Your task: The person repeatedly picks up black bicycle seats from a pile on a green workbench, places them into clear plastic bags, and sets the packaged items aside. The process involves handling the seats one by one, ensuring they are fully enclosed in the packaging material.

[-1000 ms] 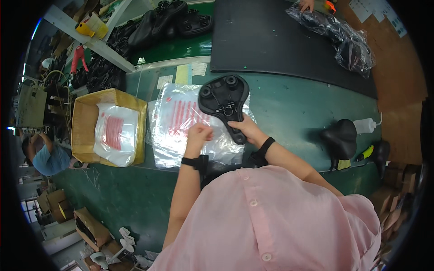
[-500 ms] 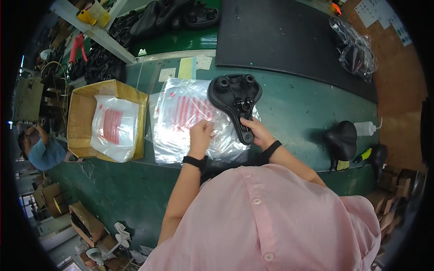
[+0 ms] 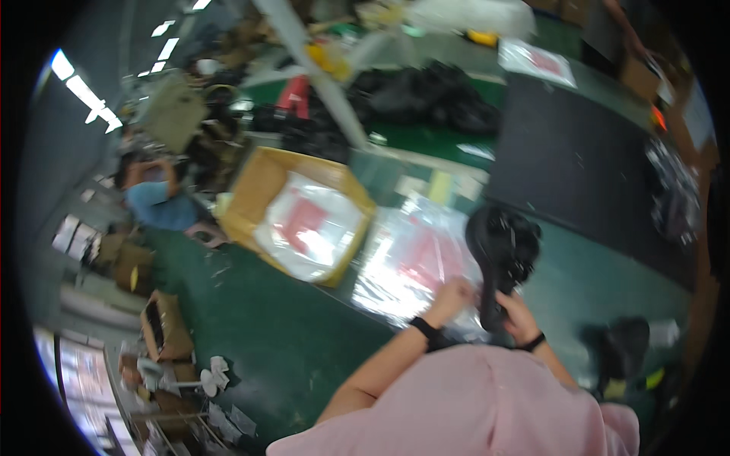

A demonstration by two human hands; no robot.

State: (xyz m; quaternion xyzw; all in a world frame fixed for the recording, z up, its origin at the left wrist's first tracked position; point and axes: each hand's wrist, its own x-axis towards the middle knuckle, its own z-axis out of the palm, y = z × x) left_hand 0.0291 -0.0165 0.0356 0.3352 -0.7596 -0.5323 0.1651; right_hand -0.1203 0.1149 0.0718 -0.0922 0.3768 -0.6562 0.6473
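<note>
Broadly, the green workbench (image 3: 585,262) spreads beneath both hands, and the stack of clear plastic bags (image 3: 395,258) lies on it under and ahead of the left hand (image 3: 452,296). Just ahead of the right hand (image 3: 519,315) is the black bicycle saddle (image 3: 498,243), tilted, its smooth side toward the left hand and its underside fittings away from it. The right hand is closed around the narrow nose; the left is loosely curled beside it, and blur hides whether it touches saddle or plastic. With the broad end unsupported by a hand, a firm nose grip and a steady wrist seem wise, keeping the hard fittings off the thin film, which could snag or cling. Beyond the right hand lies a black mat (image 3: 578,144); farther ahead of both hands, a dark heap (image 3: 426,95), too blurred to sort. Left of the left hand, a yellowish carton (image 3: 247,186) holds more bags (image 3: 312,228), its wall limiting reach that way. Out to the right hand's right are a plastic-wrapped bundle (image 3: 673,194), another black saddle (image 3: 627,346) and a pale bottle (image 3: 665,333).
</note>
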